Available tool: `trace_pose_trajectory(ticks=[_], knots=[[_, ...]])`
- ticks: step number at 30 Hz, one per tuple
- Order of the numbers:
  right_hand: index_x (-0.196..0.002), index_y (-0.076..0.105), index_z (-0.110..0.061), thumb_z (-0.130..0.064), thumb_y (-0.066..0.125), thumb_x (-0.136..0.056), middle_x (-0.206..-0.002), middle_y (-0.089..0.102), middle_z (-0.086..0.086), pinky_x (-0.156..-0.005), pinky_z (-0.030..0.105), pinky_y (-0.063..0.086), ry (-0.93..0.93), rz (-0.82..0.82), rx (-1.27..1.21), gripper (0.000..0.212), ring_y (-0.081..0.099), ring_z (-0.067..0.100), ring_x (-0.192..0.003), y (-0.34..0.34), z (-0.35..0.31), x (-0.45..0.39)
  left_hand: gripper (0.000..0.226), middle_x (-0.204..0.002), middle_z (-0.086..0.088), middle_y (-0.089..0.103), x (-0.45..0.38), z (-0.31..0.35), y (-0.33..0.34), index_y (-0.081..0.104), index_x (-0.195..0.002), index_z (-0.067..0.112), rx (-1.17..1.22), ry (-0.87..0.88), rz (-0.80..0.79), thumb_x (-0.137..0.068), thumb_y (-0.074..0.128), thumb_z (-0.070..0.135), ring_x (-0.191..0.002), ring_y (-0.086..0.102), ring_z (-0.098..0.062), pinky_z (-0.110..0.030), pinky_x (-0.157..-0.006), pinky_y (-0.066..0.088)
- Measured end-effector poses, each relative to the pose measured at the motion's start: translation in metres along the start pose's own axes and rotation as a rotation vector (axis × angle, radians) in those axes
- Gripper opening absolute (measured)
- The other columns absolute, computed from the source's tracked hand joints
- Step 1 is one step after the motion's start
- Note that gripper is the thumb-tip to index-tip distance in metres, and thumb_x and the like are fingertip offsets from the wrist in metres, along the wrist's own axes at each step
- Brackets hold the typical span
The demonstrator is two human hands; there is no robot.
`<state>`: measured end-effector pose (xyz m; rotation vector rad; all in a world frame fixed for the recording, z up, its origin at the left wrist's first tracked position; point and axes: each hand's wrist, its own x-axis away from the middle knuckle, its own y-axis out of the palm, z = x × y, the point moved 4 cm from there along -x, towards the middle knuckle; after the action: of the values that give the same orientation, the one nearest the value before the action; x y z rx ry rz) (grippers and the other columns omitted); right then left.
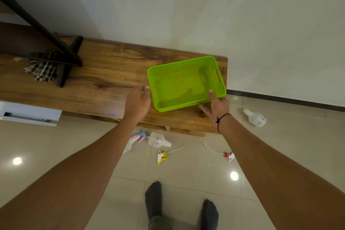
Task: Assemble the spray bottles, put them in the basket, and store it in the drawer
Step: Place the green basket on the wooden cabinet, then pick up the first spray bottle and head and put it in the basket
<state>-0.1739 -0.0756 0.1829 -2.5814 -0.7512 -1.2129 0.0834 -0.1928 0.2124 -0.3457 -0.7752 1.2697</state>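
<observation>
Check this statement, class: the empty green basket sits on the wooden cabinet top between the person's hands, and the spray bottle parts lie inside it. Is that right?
Not quite. The green basket does sit on the wooden cabinet top between the left hand and right hand, but it is empty. The head view shows the spray bottle parts lying on the tiled floor below.

I count one green basket (183, 85) on the wooden surface (104, 78); everything else I place from it. Below the basket, on the floor, lie three bottles: one (158, 139) with a bare neck, one (133, 141) beside it wearing a blue-pink trigger, one (255, 118) off to the basket's right. Two loose trigger heads: yellow (162, 157), red (228, 155). One checked cloth (43, 70) far left of the basket.
</observation>
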Motion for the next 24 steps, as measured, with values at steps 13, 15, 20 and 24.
trace_pose_trajectory(ticks=[13, 15, 20, 24], knots=[[-0.102, 0.056, -0.014, -0.012, 0.070, -0.097, -0.098, 0.071, 0.020, -0.062, 0.032, 0.061, -0.033, -0.157, 0.433, 0.015, 0.068, 0.023, -0.074, 0.016, 0.113, 0.056, 0.025, -0.087, 0.001, 0.071, 0.095, -0.095, -0.011, 0.067, -0.105, 0.014, 0.053, -0.192, 0.101, -0.104, 0.053, 0.035, -0.098, 0.069, -0.029, -0.038, -0.087, 0.053], [-0.097, 0.056, -0.016, -0.010, 0.069, -0.097, -0.096, 0.070, 0.016, -0.060, 0.028, 0.060, -0.056, -0.193, 0.488, 0.014, 0.066, 0.022, -0.074, 0.029, 0.132, 0.064, 0.024, -0.087, 0.006, 0.065, 0.102, -0.117, -0.019, 0.068, -0.107, 0.017, 0.043, -0.206, 0.106, -0.104, 0.054, 0.036, -0.100, 0.066, -0.027, -0.034, -0.084, 0.049], [-0.116, 0.061, -0.001, 0.001, 0.062, -0.096, -0.096, 0.068, 0.017, -0.065, 0.032, 0.059, -0.001, -0.275, 0.628, 0.021, 0.064, 0.023, -0.072, 0.068, 0.190, 0.067, 0.028, -0.118, -0.007, 0.072, 0.102, -0.182, -0.039, 0.068, -0.119, 0.016, -0.024, -0.264, 0.083, -0.103, 0.055, 0.034, -0.100, 0.064, -0.022, -0.033, -0.081, 0.051], [-0.124, 0.061, 0.002, -0.002, 0.063, -0.097, -0.089, 0.067, 0.016, -0.068, 0.034, 0.060, 0.054, -0.328, 0.691, 0.027, 0.065, 0.025, -0.078, 0.101, 0.240, 0.061, 0.027, -0.120, -0.008, 0.074, 0.095, -0.235, -0.048, 0.067, -0.120, 0.016, -0.021, -0.312, 0.071, -0.101, 0.061, 0.034, -0.105, 0.070, -0.024, -0.025, -0.073, 0.051]])
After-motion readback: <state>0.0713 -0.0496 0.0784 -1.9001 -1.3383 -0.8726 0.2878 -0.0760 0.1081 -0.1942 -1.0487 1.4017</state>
